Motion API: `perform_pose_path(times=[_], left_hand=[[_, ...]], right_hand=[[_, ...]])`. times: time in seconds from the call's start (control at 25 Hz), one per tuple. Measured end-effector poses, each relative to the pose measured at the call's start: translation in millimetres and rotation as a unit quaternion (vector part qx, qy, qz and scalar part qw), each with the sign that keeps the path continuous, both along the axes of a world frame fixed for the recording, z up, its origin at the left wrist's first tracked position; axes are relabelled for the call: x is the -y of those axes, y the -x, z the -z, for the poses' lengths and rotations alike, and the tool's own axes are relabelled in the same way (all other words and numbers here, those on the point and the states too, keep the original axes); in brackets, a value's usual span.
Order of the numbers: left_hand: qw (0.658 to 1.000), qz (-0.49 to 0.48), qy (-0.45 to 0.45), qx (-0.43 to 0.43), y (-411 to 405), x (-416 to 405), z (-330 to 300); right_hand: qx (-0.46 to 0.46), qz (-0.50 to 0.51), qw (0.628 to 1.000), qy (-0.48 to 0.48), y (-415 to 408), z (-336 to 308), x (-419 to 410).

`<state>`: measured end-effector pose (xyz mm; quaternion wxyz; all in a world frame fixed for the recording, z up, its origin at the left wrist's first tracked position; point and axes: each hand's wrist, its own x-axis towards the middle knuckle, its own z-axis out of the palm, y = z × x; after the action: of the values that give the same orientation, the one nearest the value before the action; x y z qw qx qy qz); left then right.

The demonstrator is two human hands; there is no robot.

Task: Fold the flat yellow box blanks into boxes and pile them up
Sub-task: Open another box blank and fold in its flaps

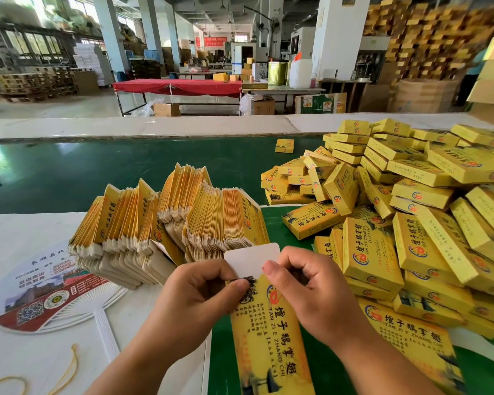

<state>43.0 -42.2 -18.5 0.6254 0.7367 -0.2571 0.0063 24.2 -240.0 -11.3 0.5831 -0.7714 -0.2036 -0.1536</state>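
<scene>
Left hand (pixel 200 292) and right hand (pixel 305 289) pinching box blank (pixel 268 337) over table edge, white flap (pixel 253 259) standing up. Big pile of boxes (pixel 411 209) sitting right; thick stack of blanks (pixel 166 218) waiting.

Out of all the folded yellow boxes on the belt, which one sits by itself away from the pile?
The small folded box on the green belt, just left of the far end of the big pile. It touches no other box; the others lie heaped together.
</scene>
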Motion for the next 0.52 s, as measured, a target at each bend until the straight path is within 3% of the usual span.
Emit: perform_pose_path(times=[0.12, 0.24, 0.32, 0.52], left_hand=[[0.998, -0.018, 0.053, -0.011, -0.4, -0.3, -2.8], [0.986, -0.007, 0.147, -0.075, -0.3, 2.2, -4.6], [0.981, -0.006, 0.164, -0.103, -1.7, 1.9, -3.8], [0.975, 0.035, 0.176, -0.128, -5.3, -2.2, -2.9]], right_hand=[[-0.052, -0.015, 0.997, -0.048, 0.1, 1.7, 0.2], [-0.137, -0.043, 0.985, -0.093, -2.5, 5.3, -1.6], [-0.183, -0.071, 0.974, -0.115, -3.8, 5.6, -1.1], [-0.172, -0.089, 0.971, -0.137, -2.5, 3.0, -0.1]])
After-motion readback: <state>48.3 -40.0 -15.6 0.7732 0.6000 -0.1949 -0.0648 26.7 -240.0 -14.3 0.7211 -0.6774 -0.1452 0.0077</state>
